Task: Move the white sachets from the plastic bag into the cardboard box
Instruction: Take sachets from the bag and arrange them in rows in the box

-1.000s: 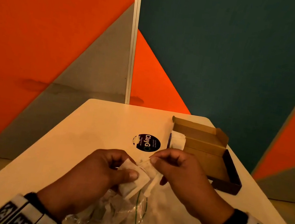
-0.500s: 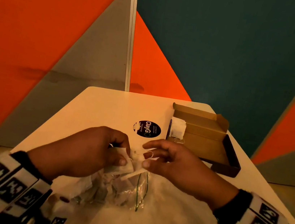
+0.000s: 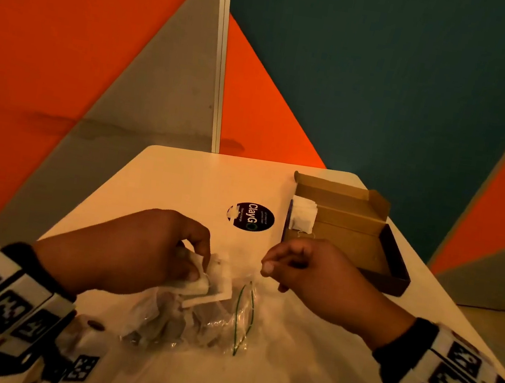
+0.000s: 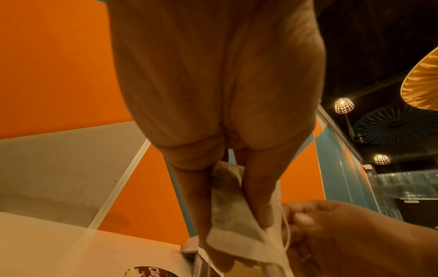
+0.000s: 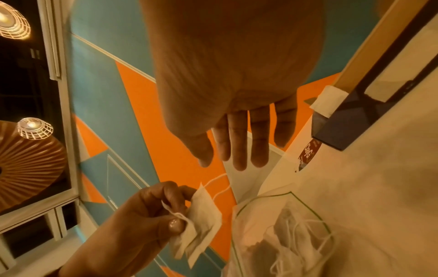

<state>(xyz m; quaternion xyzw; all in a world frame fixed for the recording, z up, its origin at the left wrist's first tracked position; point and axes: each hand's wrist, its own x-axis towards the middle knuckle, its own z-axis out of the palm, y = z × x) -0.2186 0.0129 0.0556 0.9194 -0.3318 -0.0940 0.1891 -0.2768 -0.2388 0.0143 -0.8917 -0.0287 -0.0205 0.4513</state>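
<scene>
Dim orange light, glowing ceiling lamps (image 4: pixel 344 105), soft blur, bowed wide-angle edges

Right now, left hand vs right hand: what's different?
Hold: the left hand pinches white sachets between thumb and fingers; the right hand holds none, though a sachet string runs toward its fingertips.
Fingers: left curled round the sachets; right nearly straight in the right wrist view.
Position: left over the plastic bag; right nearer the cardboard box.
Shared: both off the table, each with a marker wristband.
</scene>
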